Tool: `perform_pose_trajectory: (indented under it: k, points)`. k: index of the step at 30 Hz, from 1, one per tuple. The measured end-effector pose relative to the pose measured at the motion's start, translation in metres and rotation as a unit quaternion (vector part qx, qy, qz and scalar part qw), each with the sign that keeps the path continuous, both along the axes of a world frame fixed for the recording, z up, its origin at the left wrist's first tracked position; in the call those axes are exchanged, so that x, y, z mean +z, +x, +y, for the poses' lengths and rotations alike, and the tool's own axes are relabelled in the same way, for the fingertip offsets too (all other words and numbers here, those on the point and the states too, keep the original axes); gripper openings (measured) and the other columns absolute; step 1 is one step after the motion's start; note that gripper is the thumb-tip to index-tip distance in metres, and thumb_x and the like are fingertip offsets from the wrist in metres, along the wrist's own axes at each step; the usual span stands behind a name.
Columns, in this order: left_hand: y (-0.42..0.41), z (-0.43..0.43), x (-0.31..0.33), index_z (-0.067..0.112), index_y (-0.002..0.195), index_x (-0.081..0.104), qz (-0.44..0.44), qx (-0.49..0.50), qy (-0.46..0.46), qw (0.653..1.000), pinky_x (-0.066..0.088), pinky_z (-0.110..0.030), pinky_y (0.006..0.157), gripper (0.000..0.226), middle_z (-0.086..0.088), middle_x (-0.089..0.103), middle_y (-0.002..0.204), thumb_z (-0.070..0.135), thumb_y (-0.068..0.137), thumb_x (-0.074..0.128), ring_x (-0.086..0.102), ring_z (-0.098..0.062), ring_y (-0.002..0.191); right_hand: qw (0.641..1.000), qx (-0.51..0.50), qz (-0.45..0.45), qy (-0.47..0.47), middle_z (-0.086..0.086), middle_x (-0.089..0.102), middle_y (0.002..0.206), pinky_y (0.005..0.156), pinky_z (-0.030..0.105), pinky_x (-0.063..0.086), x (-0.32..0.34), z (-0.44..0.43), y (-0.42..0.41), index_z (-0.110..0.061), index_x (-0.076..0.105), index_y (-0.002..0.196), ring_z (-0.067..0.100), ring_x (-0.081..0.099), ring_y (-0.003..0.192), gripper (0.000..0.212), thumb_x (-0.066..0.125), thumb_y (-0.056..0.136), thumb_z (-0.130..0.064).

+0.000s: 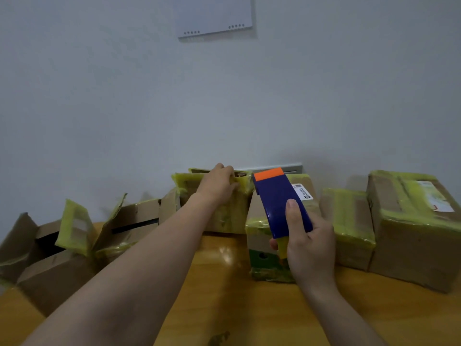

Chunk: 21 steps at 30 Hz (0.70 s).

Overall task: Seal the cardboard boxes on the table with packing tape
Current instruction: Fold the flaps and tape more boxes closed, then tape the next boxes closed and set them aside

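My right hand grips a blue tape dispenser with an orange tip, held up in front of a narrow taped box. My left hand reaches far forward and grips the yellow-taped top flap of a cardboard box at the back of the table. Its fingers curl over the flap's edge. Yellow-green tape covers the seams of most boxes.
Open boxes with raised flaps lie at the left. Two taped boxes, one medium and one large, stand at the right. The wooden table runs to the near edge. A white wall rises behind, with a paper pad hanging on it.
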<state>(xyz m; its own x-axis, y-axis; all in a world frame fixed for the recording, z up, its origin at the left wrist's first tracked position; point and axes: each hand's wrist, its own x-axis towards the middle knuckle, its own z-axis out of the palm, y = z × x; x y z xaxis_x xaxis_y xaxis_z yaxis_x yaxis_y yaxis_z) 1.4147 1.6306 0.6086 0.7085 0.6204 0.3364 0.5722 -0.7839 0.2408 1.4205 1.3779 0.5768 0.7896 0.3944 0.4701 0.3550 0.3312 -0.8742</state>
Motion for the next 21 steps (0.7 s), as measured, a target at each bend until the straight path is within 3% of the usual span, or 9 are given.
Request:
perform_pose_trajectory:
  k: [3, 7, 11, 15, 21]
  points:
    - [-0.017, 0.001, 0.004, 0.015, 0.102, 0.053, -0.111, 0.006, 0.012, 0.994, 0.038, -0.035, 0.074, 0.017, -0.001, 0.052, 0.103, 0.030, 0.103, 0.059, 0.057, -0.027, 0.093, 1.000, 0.000, 0.020, 0.001, -0.007, 0.072, 0.085, 0.049, 0.025, 0.056, 0.002, -0.004, 0.000, -0.033, 0.068, 0.088, 0.026, 0.070, 0.071, 0.023, 0.049, 0.097, -0.043]
    - [-0.042, -0.005, 0.021, 0.015, 0.103, 0.054, -0.249, 0.023, 0.015, 0.968, 0.038, -0.033, 0.072, 0.018, 0.000, 0.052, 0.105, 0.033, 0.104, 0.058, 0.054, -0.021, 0.085, 1.000, -0.002, 0.025, -0.011, -0.001, 0.071, 0.079, 0.047, 0.021, 0.052, 0.004, -0.009, -0.002, -0.024, 0.065, 0.091, 0.022, 0.069, 0.065, 0.028, 0.047, 0.097, -0.043]
    - [-0.060, -0.012, 0.026, 0.017, 0.104, 0.055, -0.260, -0.008, 0.032, 0.965, 0.039, -0.031, 0.074, 0.017, 0.001, 0.051, 0.109, 0.033, 0.103, 0.060, 0.053, -0.019, 0.087, 0.999, -0.010, 0.032, -0.023, 0.003, 0.070, 0.080, 0.045, 0.016, 0.048, 0.002, -0.013, -0.004, -0.016, 0.067, 0.101, 0.011, 0.069, 0.064, 0.036, 0.046, 0.098, -0.046]
    - [-0.075, -0.009, 0.033, 0.017, 0.105, 0.054, -0.298, 0.022, -0.019, 0.954, 0.041, -0.033, 0.078, 0.016, 0.001, 0.050, 0.109, 0.032, 0.103, 0.060, 0.052, -0.020, 0.091, 0.998, -0.017, 0.046, -0.025, 0.005, 0.068, 0.084, 0.043, 0.012, 0.045, 0.004, -0.025, -0.005, -0.009, 0.064, 0.109, 0.001, 0.067, 0.065, 0.037, 0.046, 0.101, -0.040]
    - [-0.075, -0.011, 0.037, 0.016, 0.108, 0.048, -0.330, 0.118, -0.104, 0.931, 0.039, -0.034, 0.079, 0.017, -0.005, 0.044, 0.121, 0.032, 0.106, 0.054, 0.051, -0.023, 0.091, 0.998, -0.026, 0.023, -0.057, 0.007, 0.070, 0.082, 0.044, 0.012, 0.044, 0.004, -0.024, -0.007, -0.007, 0.066, 0.103, 0.005, 0.067, 0.062, 0.045, 0.045, 0.099, -0.046]
